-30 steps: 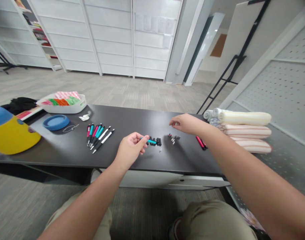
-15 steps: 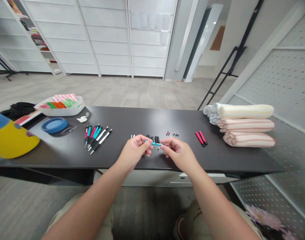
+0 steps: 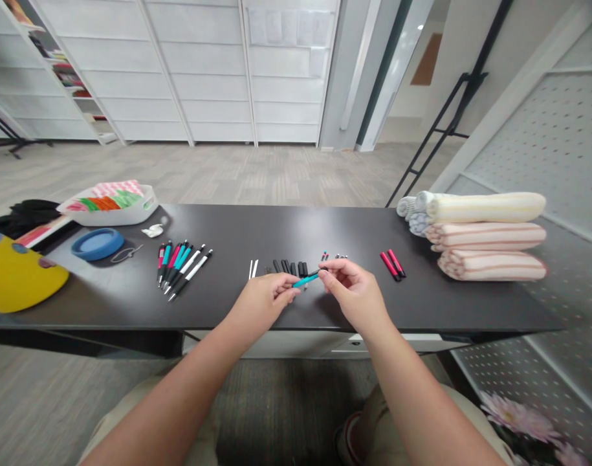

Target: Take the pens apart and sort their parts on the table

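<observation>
Grey carpet covers the floor, reaching a row of tall white cabinets across the room. To the right leans a white perforated panel, near a black stand. Before the person stretches a long, dark, smooth bench, its top catching a pale sheen near the middle.

Striped rolled cloths are stacked at the bench's right end. At its left end sit a yellow and blue object, cut off by the view, a white tray of colourful items and a round blue dish.

Both hands meet above the bench's middle: the left hand grips a turquoise pen barrel, and the right hand pinches its dark end.

Assembled pens lie fanned to the left; two red barrels lie to the right. Beyond the hands rest short black grips, thin white sticks and tiny coloured pieces.
</observation>
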The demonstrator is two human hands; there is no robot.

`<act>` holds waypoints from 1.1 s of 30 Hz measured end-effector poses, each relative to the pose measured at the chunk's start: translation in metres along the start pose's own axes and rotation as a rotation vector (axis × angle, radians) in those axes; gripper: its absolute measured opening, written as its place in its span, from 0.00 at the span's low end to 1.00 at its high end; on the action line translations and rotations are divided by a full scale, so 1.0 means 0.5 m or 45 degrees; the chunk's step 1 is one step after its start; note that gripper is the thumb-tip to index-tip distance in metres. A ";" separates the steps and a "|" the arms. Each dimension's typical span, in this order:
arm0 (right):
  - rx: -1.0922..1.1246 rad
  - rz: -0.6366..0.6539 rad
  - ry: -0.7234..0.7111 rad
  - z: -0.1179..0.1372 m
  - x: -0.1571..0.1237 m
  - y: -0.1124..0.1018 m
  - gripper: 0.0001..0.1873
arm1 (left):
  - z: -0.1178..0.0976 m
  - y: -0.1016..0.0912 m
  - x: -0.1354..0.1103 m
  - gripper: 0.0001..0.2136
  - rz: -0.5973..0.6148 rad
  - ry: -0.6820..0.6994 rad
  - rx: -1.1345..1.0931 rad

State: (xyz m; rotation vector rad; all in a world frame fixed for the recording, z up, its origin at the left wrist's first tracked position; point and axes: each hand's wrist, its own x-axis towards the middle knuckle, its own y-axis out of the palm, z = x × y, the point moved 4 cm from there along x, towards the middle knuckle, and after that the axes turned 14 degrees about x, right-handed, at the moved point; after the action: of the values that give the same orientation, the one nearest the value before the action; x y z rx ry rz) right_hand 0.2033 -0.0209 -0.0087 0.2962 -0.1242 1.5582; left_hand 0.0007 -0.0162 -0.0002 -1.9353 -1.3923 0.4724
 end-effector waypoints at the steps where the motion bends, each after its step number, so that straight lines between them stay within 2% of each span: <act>1: -0.016 0.004 -0.016 0.002 0.001 0.003 0.15 | 0.002 0.001 0.000 0.09 0.000 0.002 0.006; 9: -0.113 0.074 -0.215 0.036 0.007 0.028 0.08 | 0.013 0.008 0.002 0.08 0.004 -0.014 -0.049; 15: -0.092 0.051 -0.234 0.043 0.005 0.027 0.09 | 0.017 0.012 0.006 0.07 0.031 -0.076 -0.079; 18: 0.020 -0.043 -0.291 0.055 0.008 0.012 0.09 | 0.022 0.016 0.007 0.08 0.036 -0.120 -0.120; 23: 0.397 -0.321 -0.383 0.086 0.025 -0.045 0.09 | 0.025 0.017 0.004 0.10 0.055 -0.186 -0.173; 26: 0.411 -0.376 -0.421 0.097 0.026 -0.075 0.09 | 0.021 0.013 0.002 0.10 0.058 -0.159 -0.153; 29: 0.149 -0.251 -0.293 0.093 0.015 -0.075 0.09 | 0.013 0.010 0.000 0.10 0.038 -0.077 -0.068; 33: -0.523 0.195 -0.100 0.071 -0.010 -0.019 0.11 | -0.001 0.008 -0.004 0.06 -0.051 0.062 0.207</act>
State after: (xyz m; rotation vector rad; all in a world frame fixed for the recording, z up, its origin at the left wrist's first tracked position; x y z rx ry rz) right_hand 0.2164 -0.0349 0.0232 0.0231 -0.5313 1.6302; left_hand 0.0032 -0.0189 -0.0031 -1.7744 -1.3174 0.5000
